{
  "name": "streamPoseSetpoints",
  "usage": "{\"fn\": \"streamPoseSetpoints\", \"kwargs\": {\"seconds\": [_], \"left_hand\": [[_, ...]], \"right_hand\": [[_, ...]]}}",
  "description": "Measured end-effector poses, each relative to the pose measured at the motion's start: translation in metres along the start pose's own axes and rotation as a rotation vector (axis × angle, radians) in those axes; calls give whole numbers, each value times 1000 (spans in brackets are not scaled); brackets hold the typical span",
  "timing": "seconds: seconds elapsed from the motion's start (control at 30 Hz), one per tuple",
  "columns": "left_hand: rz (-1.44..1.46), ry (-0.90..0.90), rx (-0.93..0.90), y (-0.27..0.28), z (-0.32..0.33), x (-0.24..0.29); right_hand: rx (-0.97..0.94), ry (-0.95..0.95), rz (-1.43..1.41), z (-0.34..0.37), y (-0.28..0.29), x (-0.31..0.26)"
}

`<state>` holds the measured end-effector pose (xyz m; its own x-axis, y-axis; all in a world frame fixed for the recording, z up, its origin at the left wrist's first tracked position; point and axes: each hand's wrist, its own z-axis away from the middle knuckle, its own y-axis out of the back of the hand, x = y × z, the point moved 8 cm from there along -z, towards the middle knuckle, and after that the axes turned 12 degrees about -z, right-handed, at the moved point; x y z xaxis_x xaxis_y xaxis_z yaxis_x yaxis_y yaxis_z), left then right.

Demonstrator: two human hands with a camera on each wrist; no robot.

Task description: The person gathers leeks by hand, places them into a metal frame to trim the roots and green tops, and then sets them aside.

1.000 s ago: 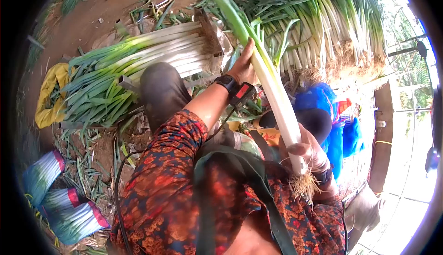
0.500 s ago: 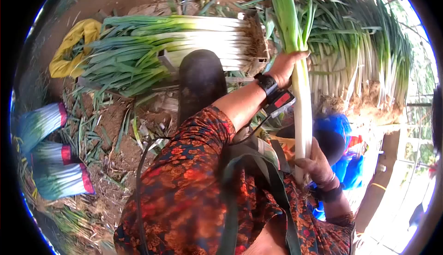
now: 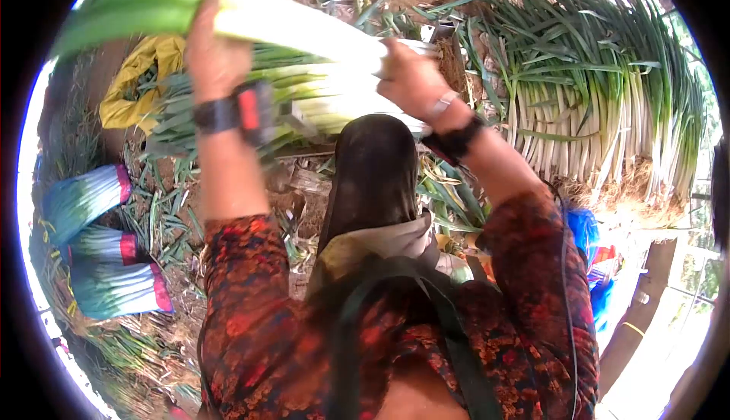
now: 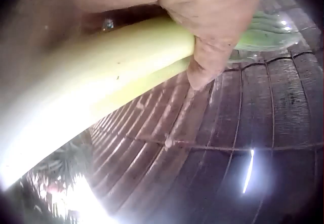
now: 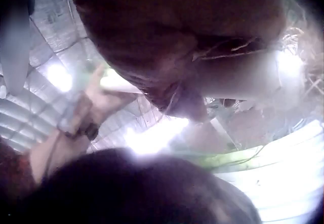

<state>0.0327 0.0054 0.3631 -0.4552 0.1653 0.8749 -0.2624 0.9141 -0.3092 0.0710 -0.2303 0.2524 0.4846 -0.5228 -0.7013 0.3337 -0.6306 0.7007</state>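
Note:
A large leek (image 3: 293,25) lies across both hands above a stack of leeks (image 3: 319,93), its green end at the left. My left hand (image 3: 217,55) grips it where green meets white; in the left wrist view the thumb of that hand (image 4: 212,26) wraps over the stalk (image 4: 111,77). My right hand (image 3: 418,85) holds the white root end, and in the right wrist view this hand (image 5: 187,47) is curled round the stalk (image 5: 243,77), with roots (image 5: 311,67) beyond it. Motion blurs the leek.
Upright leeks (image 3: 601,108) stand in a mass at the right. A yellow sack (image 3: 125,93) lies left of the stack, with wrapped leek bundles (image 3: 125,287) below it. A dark-covered knee (image 3: 376,169) is just below the stack. Blue material (image 3: 584,234) lies at the right.
Both hands have swung the leek leftward and up from beside the body to over the stack. It has turned from upright to nearly level, and the head view has shifted.

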Motion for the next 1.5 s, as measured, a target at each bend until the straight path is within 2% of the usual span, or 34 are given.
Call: {"fn": "streamPoseSetpoints", "kwargs": {"seconds": [0.03,0.07,0.13,0.17,0.2,0.23,0.27,0.3,0.33,0.4,0.5,0.63,0.73,0.77,0.97,1.07,1.13,1.2,1.23,1.27,1.33,1.4,1.43,1.47,1.5], "left_hand": [[-19,20,56,22,-2,-4],[-40,43,114,47,-2,-13],[-164,169,100,82,2,-42],[-169,303,184,99,7,-70],[-216,596,202,111,21,-111],[-263,887,224,125,41,-145],[-334,1099,41,122,58,-173],[-525,1150,-244,117,72,-191],[-836,1041,-385,110,66,-192],[-1281,543,-520,88,34,-179],[-1888,-386,-517,27,18,-145],[-1963,-307,-636,35,-5,-193],[-2043,-115,-783,34,-14,-207],[-1975,-161,-764,32,-13,-203],[-1926,-111,-795,35,31,-199],[-1904,-141,-819,38,17,-213],[-1901,-165,-843,40,1,-221],[-1934,-155,-848,43,-1,-225],[-1940,-167,-831,43,1,-226],[-1954,-173,-808,46,2,-227],[-1957,-160,-823,46,2,-225],[-1936,-124,-845,46,1,-221],[-1906,-130,-829,48,-1,-224],[-1870,-76,-822,47,-3,-223],[-1878,-64,-816,46,-3,-222]], "right_hand": [[-8,-53,31,-14,-3,-17],[-31,-26,-30,-32,-20,-9],[-70,-17,43,-50,-27,-3],[-45,8,59,-59,-33,17],[-22,41,70,-69,-41,42],[-48,-3,196,-76,-42,69],[-89,-104,322,-73,-37,94],[-111,-224,389,-67,-34,124],[-141,-343,460,-59,-32,155],[-24,-430,582,-50,-36,187],[-12,-488,599,-51,-47,199],[5,-460,575,-46,-54,203],[20,-433,606,-53,-51,204],[16,-428,619,-50,-54,205],[42,-390,598,-34,-63,209],[11,-473,630,-42,-60,204],[-82,-559,629,-56,-58,204],[-100,-490,633,-60,-58,212],[-180,-475,594,-61,-55,205],[-346,-514,650,-64,-55,203],[-175,-222,378,-78,-46,191],[82,-165,258,-77,-32,151],[206,-120,466,-72,-50,184],[132,-386,457,-59,-61,191],[200,-360,508,-47,-73,185]]}}
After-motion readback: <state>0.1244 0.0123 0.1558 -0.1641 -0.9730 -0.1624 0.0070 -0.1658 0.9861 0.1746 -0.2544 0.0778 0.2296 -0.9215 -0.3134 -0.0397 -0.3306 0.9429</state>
